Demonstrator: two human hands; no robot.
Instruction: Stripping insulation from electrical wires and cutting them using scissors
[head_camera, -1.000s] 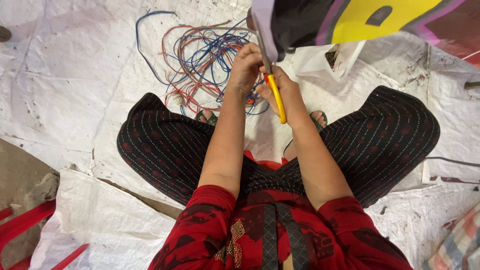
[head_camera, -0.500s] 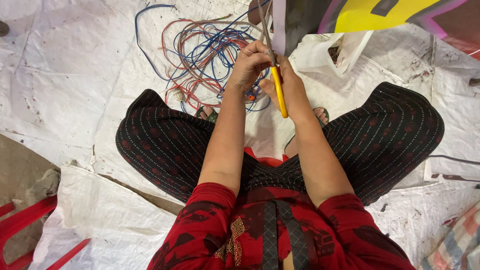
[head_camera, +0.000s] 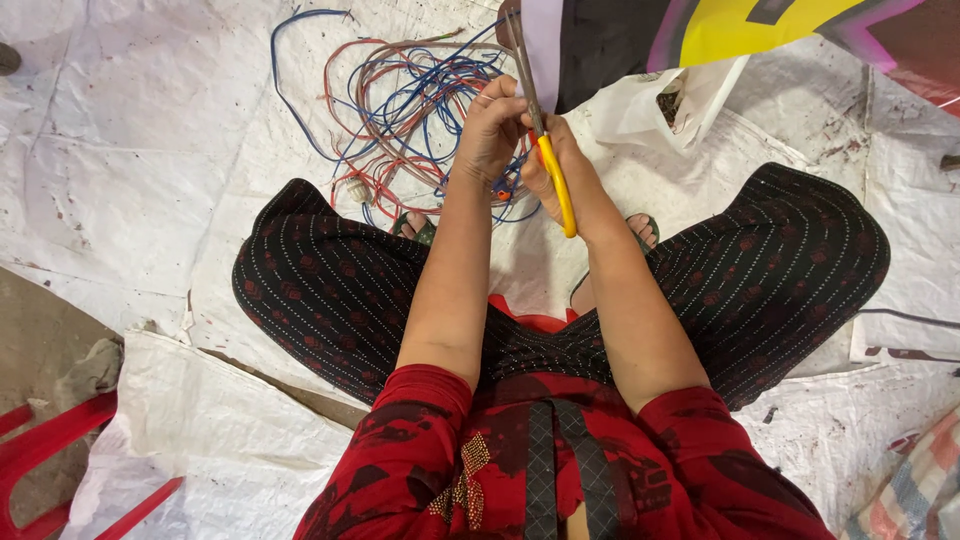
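I see both hands raised together over the lap, toward the far edge of the white woven sheet (head_camera: 120, 130) that covers the floor; the right hand (head_camera: 560, 165) has its fingers clamped around a yellow-handled tool (head_camera: 556, 185), whose yellow grip runs down along the wrist while its grey metal blade points up and away, toward the far edge; the left hand (head_camera: 490, 125) sits just beside it, touching it, fingers curled shut around something I cannot make out, perhaps a wire end, close to the blade; just beyond the hands, on the sheet, lies a loose tangle of wires (head_camera: 400, 110), red, blue and brownish, with one blue strand looping out toward the far left; a small pale plug-like piece (head_camera: 357, 189) lies at the near side of the tangle; to the right of the hands a white plastic bag (head_camera: 660, 105) lies open with dark bits inside; the person sits cross-legged in dark patterned trousers; a red plastic piece (head_camera: 40, 445) shows at the near left corner.
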